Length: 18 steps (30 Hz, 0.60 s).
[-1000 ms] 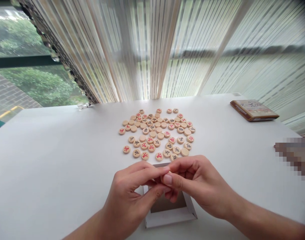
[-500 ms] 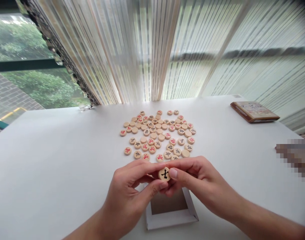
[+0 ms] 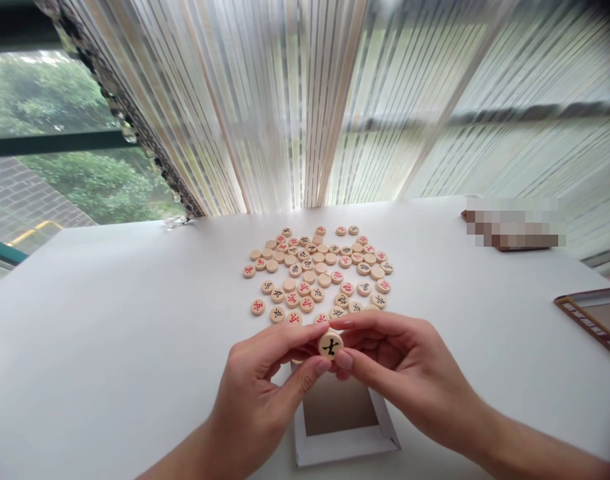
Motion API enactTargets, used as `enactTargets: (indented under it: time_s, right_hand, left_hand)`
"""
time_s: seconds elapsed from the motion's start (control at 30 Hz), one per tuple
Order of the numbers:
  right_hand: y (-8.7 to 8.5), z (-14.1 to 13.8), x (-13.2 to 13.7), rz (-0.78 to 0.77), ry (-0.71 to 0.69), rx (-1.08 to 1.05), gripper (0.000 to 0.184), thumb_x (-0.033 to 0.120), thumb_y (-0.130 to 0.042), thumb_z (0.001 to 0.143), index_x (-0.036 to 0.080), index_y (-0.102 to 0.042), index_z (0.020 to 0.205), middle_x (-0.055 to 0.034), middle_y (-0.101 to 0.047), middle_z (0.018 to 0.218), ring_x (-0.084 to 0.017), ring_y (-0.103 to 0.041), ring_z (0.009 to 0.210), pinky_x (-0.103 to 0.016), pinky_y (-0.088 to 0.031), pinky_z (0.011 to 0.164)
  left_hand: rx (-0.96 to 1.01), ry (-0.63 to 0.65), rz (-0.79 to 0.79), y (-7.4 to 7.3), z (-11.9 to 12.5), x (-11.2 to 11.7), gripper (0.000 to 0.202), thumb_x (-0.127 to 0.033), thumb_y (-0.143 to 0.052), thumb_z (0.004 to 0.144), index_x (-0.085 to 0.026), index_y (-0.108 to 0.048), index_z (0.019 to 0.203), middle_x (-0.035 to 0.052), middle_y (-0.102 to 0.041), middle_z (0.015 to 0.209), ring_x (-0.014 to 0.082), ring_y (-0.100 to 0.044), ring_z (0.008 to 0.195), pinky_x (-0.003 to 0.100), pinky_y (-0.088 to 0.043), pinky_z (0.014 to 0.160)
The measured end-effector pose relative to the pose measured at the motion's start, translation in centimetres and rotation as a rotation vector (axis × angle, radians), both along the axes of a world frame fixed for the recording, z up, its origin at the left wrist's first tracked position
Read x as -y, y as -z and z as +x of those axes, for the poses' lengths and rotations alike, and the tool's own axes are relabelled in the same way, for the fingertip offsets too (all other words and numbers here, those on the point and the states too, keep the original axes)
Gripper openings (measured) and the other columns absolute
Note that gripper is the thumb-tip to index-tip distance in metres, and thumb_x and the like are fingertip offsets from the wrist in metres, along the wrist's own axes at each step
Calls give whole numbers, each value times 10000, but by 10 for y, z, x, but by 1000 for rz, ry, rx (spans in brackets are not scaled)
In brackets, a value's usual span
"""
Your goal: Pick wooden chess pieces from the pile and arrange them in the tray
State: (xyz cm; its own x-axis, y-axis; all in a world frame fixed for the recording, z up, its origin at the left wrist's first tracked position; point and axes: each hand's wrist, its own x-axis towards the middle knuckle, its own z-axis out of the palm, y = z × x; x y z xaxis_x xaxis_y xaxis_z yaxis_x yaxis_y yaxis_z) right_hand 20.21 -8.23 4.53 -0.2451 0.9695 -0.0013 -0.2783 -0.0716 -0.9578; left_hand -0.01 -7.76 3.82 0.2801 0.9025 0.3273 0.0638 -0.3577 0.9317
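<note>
Both bare hands were up front and centre, pinching one small round disc of pale, smooth wood (image 3: 330, 345) with a bold black brushstroke character on its face. The left hand (image 3: 265, 387) had its index finger along the top and its thumb at the lower left; the right hand (image 3: 409, 373) mirrored that, thumb at the lower right. Neither grip was wide, just a thumb-and-finger pinch about as open as the disc itself, which stood on edge, face towards the camera.

Below the hands sat a shallow rectangular white cardboard tray (image 3: 347, 453) with raised, sloping sides and a flat matt brown base (image 3: 339, 410). Just beyond the fingers, a loose spread of round pale wooden discs (image 3: 318, 259) lay flat on the smooth white table (image 3: 135, 333), some with red characters, some with black, and some plain on top.

Over on the right edge was an open-looking tray with a brown printed border (image 3: 595, 327), partly cut off. Behind it was a flat brown box (image 3: 529, 241), I think, but pixel blocks covered most of it. At the back hung a sheer, vertically striped fabric curtain (image 3: 285, 100), its left edge trimmed with shiny beads (image 3: 135, 133).
</note>
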Motion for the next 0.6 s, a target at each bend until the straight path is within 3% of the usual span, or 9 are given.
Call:
enactTargets:
  time_s: [0.23, 0.43, 0.6]
  right_hand:
    - [5, 1, 3, 216, 74, 134, 279, 161, -867, 850, 234, -806, 1112, -48, -839, 916, -189, -820, 814, -258, -696, 788]
    - [6, 3, 2, 268, 53, 161, 249, 155, -859, 859, 232, -826, 1093, -54, -846, 933, -190, -821, 810, -262, -703, 783]
    - [3, 2, -1, 209, 48, 126, 277, 128, -905, 789, 220, -849, 1044, -43, -842, 862, -178, -814, 748, -234, -698, 741]
  left_hand:
    - [9, -37, 30, 1, 0, 0, 339, -56, -802, 880, -239, -804, 1166, 16, -844, 1040, 152, -814, 890, 204, -672, 851]
    - [9, -32, 46, 0, 0, -1, 273, -95, -814, 887, -215, -810, 1132, 33, -843, 987, 162, -812, 862, 209, -671, 820]
    - [20, -11, 46, 0, -2, -3, 253, -120, -826, 886, -222, -815, 1117, 26, -822, 946, 147, -793, 825, 200, -659, 787]
